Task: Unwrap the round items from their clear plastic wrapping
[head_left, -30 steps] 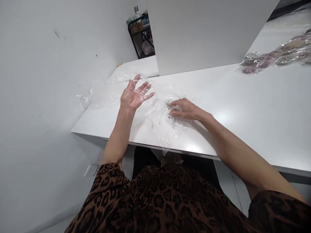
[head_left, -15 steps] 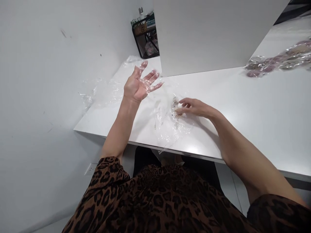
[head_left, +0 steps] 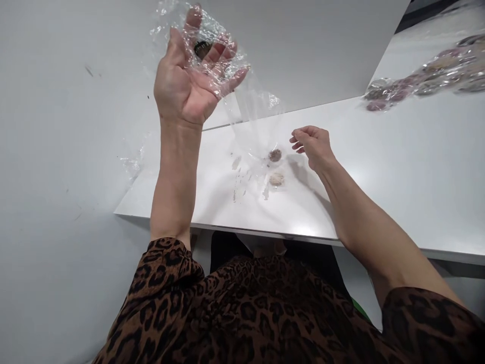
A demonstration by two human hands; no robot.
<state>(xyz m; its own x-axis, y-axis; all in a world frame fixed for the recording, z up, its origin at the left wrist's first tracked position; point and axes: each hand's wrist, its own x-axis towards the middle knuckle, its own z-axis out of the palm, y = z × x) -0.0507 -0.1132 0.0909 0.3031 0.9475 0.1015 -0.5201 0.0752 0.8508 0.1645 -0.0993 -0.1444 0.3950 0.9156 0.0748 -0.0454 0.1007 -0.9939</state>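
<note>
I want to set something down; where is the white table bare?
White table shows bare between the right forearm and the plastic-wrapped pieces. It's crowded left of the right hand: brown round piece, pale round piece, clear film.

The left hand (head_left: pixel 188 87) is held high and splayed; the right hand (head_left: pixel 315 143) hovers lower, loosely curled.

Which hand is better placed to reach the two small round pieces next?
Probably the right hand: it is close beside the brown piece and the pale piece. The left hand is raised farther away, clear plastic across its fingers.
</note>
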